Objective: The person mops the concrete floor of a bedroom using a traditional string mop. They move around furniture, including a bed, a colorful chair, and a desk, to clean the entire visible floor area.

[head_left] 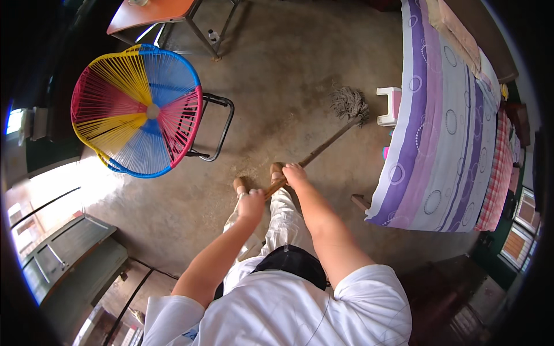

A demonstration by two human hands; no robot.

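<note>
A string mop (347, 105) with a long wooden handle slants across in front of me, its grey strands resting on the concrete floor ahead and to the right. My left hand (251, 204) is closed around the handle near its close end. Farther up the same handle, my right hand (295, 175) is wrapped round it too. Both hands are just above my brown shoes. The mop head lies a little left of a small white stool (390, 106).
A round chair (152, 111) of yellow, blue and pink cords stands on the left. Behind it is an orange-topped table (151, 15). A bed (438, 127) with a purple and white cover fills the right side; its wooden leg (360, 202) juts out. An open door (69, 254) is at lower left.
</note>
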